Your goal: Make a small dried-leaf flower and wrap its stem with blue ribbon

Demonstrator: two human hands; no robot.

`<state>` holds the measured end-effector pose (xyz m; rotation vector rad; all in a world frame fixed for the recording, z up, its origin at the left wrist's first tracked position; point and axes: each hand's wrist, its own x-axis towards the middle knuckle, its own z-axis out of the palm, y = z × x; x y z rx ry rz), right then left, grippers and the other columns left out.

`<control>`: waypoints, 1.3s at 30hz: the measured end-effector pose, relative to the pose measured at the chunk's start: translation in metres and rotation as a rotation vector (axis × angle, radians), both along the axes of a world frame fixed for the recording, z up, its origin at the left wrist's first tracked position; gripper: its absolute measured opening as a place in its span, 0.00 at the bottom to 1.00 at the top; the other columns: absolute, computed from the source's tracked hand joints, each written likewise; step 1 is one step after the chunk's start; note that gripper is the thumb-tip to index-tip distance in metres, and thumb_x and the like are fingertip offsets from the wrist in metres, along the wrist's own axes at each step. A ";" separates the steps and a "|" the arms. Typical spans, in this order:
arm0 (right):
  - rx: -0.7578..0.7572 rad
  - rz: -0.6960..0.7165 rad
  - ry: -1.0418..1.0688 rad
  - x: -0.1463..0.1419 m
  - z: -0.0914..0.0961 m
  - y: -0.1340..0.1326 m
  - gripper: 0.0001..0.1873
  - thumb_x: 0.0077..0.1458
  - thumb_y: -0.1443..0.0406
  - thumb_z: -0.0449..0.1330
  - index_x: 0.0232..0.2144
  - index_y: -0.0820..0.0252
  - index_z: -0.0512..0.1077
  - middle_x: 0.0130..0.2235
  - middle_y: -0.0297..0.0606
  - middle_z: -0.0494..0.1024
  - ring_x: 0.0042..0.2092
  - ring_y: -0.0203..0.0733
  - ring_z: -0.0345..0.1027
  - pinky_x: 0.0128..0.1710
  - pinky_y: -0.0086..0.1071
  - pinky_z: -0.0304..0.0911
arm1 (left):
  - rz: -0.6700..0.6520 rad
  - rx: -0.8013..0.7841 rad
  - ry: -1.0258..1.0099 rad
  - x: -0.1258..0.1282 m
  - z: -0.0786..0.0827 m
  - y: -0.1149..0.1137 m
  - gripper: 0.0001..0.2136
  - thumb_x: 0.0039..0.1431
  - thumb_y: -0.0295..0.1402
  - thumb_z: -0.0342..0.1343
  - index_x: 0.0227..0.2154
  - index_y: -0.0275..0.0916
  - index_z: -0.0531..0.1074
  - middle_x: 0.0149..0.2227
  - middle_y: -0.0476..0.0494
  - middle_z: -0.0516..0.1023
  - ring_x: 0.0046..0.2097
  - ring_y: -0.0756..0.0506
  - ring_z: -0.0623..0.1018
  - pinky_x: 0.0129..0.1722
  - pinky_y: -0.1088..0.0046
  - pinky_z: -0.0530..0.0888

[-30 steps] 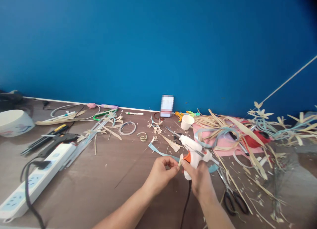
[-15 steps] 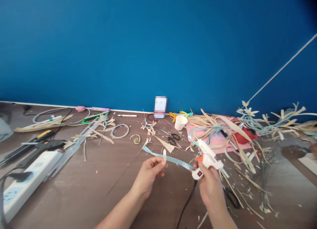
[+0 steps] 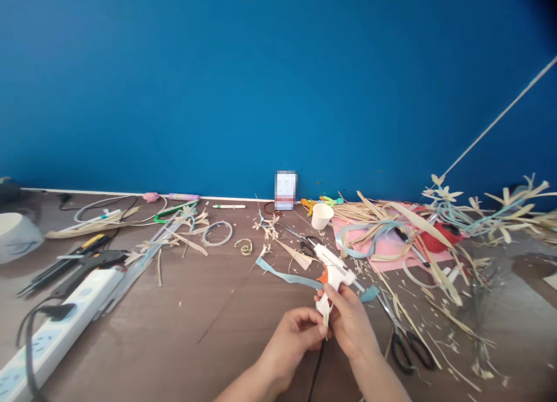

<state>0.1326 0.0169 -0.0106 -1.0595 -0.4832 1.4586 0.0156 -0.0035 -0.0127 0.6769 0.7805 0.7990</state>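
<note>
A white glue gun [image 3: 331,270] with an orange trigger stands on the brown table, nozzle pointing away to the upper left. My right hand [image 3: 350,326] is closed around its handle. My left hand [image 3: 296,335] pinches a small pale straw piece [image 3: 325,317] right against the gun's handle and my right fingers. The gun's black cord [image 3: 316,367] runs down between my wrists. A light blue strip [image 3: 285,274] lies on the table just beyond my hands.
A white power strip [image 3: 56,332] with a black plug lies at the left, beside dark tools [image 3: 65,263]. Black scissors [image 3: 409,347] lie to the right of my hands, and another pair [image 3: 304,242] beyond. A paper cup [image 3: 322,215], a pink sheet and heaps of straw strips [image 3: 435,239] fill the right.
My left hand moved right and nearer, bringing the straw piece against the glue gun's handle. My right hand shifted the gun left and turned it more upright.
</note>
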 end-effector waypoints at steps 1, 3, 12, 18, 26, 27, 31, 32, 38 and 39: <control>-0.005 0.013 -0.013 -0.001 -0.001 0.000 0.11 0.42 0.62 0.64 0.28 0.60 0.69 0.21 0.29 0.70 0.22 0.33 0.62 0.21 0.27 0.56 | -0.008 -0.007 -0.023 0.000 0.000 0.000 0.12 0.39 0.37 0.63 0.22 0.34 0.70 0.24 0.48 0.72 0.28 0.52 0.69 0.29 0.77 0.61; -0.018 0.022 -0.051 -0.002 -0.003 0.001 0.12 0.42 0.61 0.64 0.28 0.61 0.68 0.21 0.29 0.70 0.20 0.32 0.59 0.18 0.26 0.52 | -0.020 -0.022 -0.076 -0.001 -0.001 0.002 0.11 0.39 0.36 0.63 0.21 0.34 0.69 0.23 0.48 0.72 0.28 0.51 0.70 0.30 0.77 0.61; 0.012 0.012 0.023 -0.003 -0.006 0.007 0.10 0.42 0.62 0.65 0.26 0.62 0.70 0.24 0.32 0.71 0.26 0.36 0.64 0.25 0.28 0.59 | -0.053 0.053 0.004 -0.006 -0.005 0.023 0.12 0.37 0.35 0.65 0.21 0.33 0.69 0.17 0.49 0.69 0.22 0.53 0.66 0.24 0.77 0.59; 0.005 0.127 0.006 0.001 -0.003 0.008 0.10 0.43 0.62 0.63 0.29 0.62 0.71 0.22 0.31 0.71 0.24 0.34 0.63 0.22 0.26 0.57 | -0.167 -0.037 -0.104 -0.015 0.010 0.034 0.12 0.33 0.33 0.67 0.21 0.35 0.70 0.26 0.46 0.73 0.34 0.47 0.73 0.32 0.71 0.66; 0.056 0.340 -0.052 -0.004 0.009 0.012 0.08 0.44 0.63 0.63 0.29 0.61 0.73 0.22 0.30 0.72 0.24 0.32 0.64 0.30 0.27 0.60 | -0.213 0.117 -0.126 -0.016 0.011 0.040 0.10 0.33 0.33 0.67 0.19 0.35 0.72 0.23 0.49 0.70 0.28 0.52 0.68 0.32 0.74 0.63; 0.055 0.329 -0.071 -0.005 0.010 0.012 0.09 0.45 0.62 0.62 0.29 0.61 0.73 0.23 0.31 0.74 0.26 0.34 0.65 0.32 0.28 0.60 | -0.182 0.144 -0.116 -0.016 0.010 0.040 0.09 0.34 0.33 0.66 0.19 0.36 0.72 0.23 0.50 0.70 0.28 0.52 0.68 0.33 0.74 0.62; 0.073 0.240 -0.240 -0.002 0.010 0.012 0.14 0.44 0.58 0.62 0.34 0.59 0.74 0.31 0.35 0.76 0.36 0.40 0.68 0.37 0.32 0.60 | -0.040 0.238 0.008 -0.020 0.012 0.043 0.10 0.36 0.36 0.65 0.19 0.36 0.71 0.24 0.50 0.69 0.31 0.50 0.67 0.35 0.74 0.61; 0.080 0.207 -0.298 0.001 0.010 0.011 0.15 0.43 0.58 0.63 0.35 0.58 0.74 0.33 0.36 0.76 0.38 0.41 0.68 0.37 0.32 0.60 | -0.016 0.258 0.046 -0.022 0.013 0.045 0.10 0.36 0.37 0.65 0.19 0.36 0.71 0.24 0.50 0.69 0.31 0.50 0.66 0.35 0.74 0.61; 0.071 0.137 -0.452 0.015 0.011 0.009 0.12 0.40 0.59 0.64 0.28 0.61 0.74 0.23 0.32 0.72 0.25 0.35 0.62 0.26 0.27 0.57 | -0.001 0.319 0.140 -0.027 0.019 0.052 0.09 0.39 0.36 0.63 0.19 0.37 0.71 0.23 0.51 0.68 0.29 0.51 0.65 0.34 0.76 0.61; 0.081 0.140 -0.460 0.014 0.012 0.010 0.12 0.41 0.59 0.64 0.28 0.61 0.74 0.23 0.32 0.73 0.25 0.35 0.62 0.25 0.27 0.56 | -0.030 0.313 0.122 -0.026 0.020 0.051 0.08 0.38 0.35 0.63 0.20 0.37 0.72 0.23 0.51 0.68 0.29 0.51 0.65 0.33 0.76 0.61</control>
